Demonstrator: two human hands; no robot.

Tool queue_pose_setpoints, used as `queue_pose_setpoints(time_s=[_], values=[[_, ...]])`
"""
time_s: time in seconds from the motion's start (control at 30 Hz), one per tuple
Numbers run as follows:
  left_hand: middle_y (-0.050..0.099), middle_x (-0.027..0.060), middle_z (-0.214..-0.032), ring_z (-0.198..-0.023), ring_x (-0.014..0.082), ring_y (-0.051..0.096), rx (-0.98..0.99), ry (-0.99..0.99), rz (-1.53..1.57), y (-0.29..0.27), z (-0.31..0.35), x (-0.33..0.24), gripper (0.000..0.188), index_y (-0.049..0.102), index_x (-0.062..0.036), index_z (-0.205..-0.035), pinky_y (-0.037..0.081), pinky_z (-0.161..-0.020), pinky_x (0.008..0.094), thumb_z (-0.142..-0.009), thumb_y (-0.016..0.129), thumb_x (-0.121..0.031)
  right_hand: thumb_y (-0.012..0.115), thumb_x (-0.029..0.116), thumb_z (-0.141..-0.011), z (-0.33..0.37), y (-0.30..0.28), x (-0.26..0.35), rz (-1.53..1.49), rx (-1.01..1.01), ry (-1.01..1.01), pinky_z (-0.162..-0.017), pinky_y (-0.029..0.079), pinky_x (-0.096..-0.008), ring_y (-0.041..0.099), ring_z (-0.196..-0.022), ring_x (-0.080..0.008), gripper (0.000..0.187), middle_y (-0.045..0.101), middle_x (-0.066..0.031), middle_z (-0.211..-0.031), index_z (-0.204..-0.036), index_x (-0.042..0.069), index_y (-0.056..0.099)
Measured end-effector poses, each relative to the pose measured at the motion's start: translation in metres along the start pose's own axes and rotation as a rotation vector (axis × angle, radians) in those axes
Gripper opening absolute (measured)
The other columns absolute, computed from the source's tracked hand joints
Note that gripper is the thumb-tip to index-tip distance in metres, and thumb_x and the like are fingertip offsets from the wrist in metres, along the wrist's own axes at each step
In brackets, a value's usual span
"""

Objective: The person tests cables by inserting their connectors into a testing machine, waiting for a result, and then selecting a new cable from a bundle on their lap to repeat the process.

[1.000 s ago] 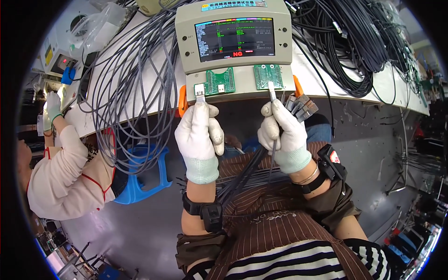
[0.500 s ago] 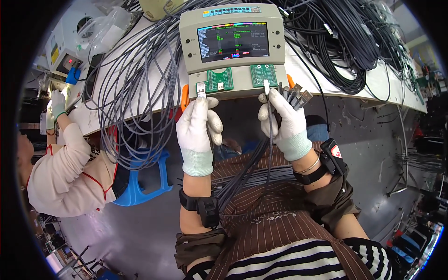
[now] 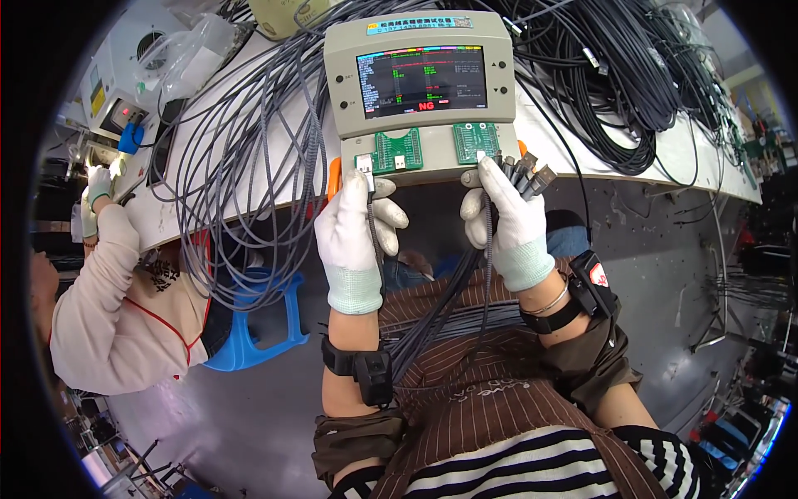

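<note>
A grey cable tester [image 3: 420,116] with a lit screen stands before me, two green circuit boards along its front ledge. Between the gloved fingertips of my left hand [image 3: 353,224] is a cable plug [image 3: 364,167], held at the left edge of the left board [image 3: 401,150]; its cable runs down past the palm. My right hand [image 3: 511,208] pinches another cable plug [image 3: 481,156] at the front of the right board [image 3: 475,143]. Several loose USB plugs [image 3: 532,176] stick out behind the right fingers, tucked in that same hand. Whether either plug is fully seated, I cannot tell.
Coiled dark cables [image 3: 241,158] hang over the table's front edge on the left; more cables [image 3: 598,83] heap up at the right. A bundle of cables [image 3: 445,303] lies across my lap. At left, a co-worker [image 3: 125,308] works near a blue stool [image 3: 258,324].
Lines on the tester's screen have changed, with larger red lettering now at its bottom. The tester sits slightly lower and further right in view. Both hands keep their grip.
</note>
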State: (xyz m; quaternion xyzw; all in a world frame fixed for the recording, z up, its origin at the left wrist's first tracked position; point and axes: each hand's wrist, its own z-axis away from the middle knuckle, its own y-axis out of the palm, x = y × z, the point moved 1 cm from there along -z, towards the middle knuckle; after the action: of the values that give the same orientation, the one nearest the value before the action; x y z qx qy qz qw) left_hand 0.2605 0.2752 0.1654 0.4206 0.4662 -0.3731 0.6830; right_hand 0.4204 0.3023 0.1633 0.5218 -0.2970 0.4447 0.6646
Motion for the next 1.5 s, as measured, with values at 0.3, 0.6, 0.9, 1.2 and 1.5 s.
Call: queue_pose_setpoints(time_s=[0.3,0.6,0.9,1.2,1.5], values=[[0.057,0.0075,-0.053,-0.034,0.0065,0.042,-0.046,-0.010,0.038,0.004,-0.002,0.002,0.037,0.060,0.0017,-0.081,0.031,-0.034,0.0169,-0.090,0.050,-0.033,0.057,0.021,-0.086,0.001,0.006,0.003,0.031,-0.075,-0.003,-0.031,0.025,-0.0225,0.037,-0.031,-0.0100,0.023,0.046,-0.0035,-0.045,-0.074,0.001,0.057],[0.056,0.0076,-0.052,-0.033,0.0067,0.042,-0.049,0.000,0.060,0.006,-0.003,0.003,0.036,0.059,0.0016,-0.080,0.031,-0.033,0.0173,-0.089,0.051,-0.032,0.059,0.019,-0.084,0.001,0.006,0.001,-0.041,-0.087,-0.001,-0.030,0.022,-0.0227,0.034,-0.029,-0.0102,0.022,0.042,-0.0013,-0.042,-0.070,0.003,0.055],[0.053,0.0063,-0.049,-0.032,0.0078,0.040,-0.028,-0.016,-0.011,0.004,0.016,-0.001,0.034,0.057,0.0009,-0.076,0.030,-0.032,0.0192,-0.090,0.050,-0.030,0.065,0.015,-0.080,0.061,-0.017,-0.038,0.490,0.158,-0.132,-0.039,0.035,-0.0188,0.044,-0.042,-0.0034,0.016,0.055,0.0017,-0.060,-0.088,0.002,0.060],[0.048,0.0027,-0.046,-0.036,0.0089,0.042,0.333,0.095,-0.517,0.018,0.073,-0.026,0.035,0.056,0.0018,-0.076,0.030,-0.036,0.0213,-0.092,0.047,-0.027,0.061,0.004,-0.077,0.065,-0.048,0.032,0.241,0.099,0.047,-0.039,0.034,-0.0178,0.045,-0.043,-0.0042,0.035,0.061,-0.0060,-0.084,-0.111,-0.003,0.055],[0.053,0.0015,-0.056,-0.043,0.0065,0.045,0.640,-0.253,-0.139,0.047,0.091,-0.026,0.024,0.060,0.0023,-0.086,0.032,-0.040,0.0201,-0.089,0.050,-0.020,0.071,0.003,-0.071,0.089,-0.045,0.026,-0.089,0.425,0.033,-0.053,0.050,-0.0231,0.050,-0.046,-0.0120,0.029,0.060,-0.0038,-0.074,-0.098,0.002,0.060]])
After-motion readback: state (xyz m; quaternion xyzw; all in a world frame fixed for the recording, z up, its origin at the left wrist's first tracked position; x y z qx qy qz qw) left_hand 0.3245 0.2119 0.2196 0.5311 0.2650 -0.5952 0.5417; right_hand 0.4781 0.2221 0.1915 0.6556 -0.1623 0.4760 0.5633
